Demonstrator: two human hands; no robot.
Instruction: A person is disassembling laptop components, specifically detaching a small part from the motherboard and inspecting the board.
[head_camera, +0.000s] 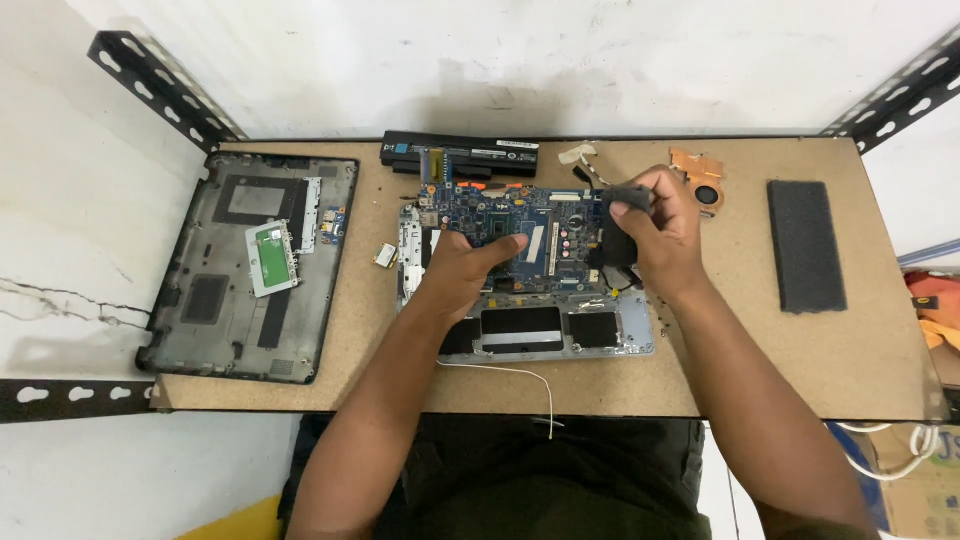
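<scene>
Left hand (462, 268) pins the thin, fragile motherboard (520, 232) flat, right hand (655, 225) pinching a small dark part (627, 196) at its right edge.

Left hand (462, 268) covers the left-centre part of the board (520, 228). Right hand (660, 228) hides most of a small dark part (628, 196); kind cannot be told. Board components too small to identify. Orange cloth (938, 318) and white cable (905, 462) cut off at right edge.

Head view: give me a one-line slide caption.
Left hand steadies blue circuit board in opened laptop; right hand pinches a dark part above it.
</scene>
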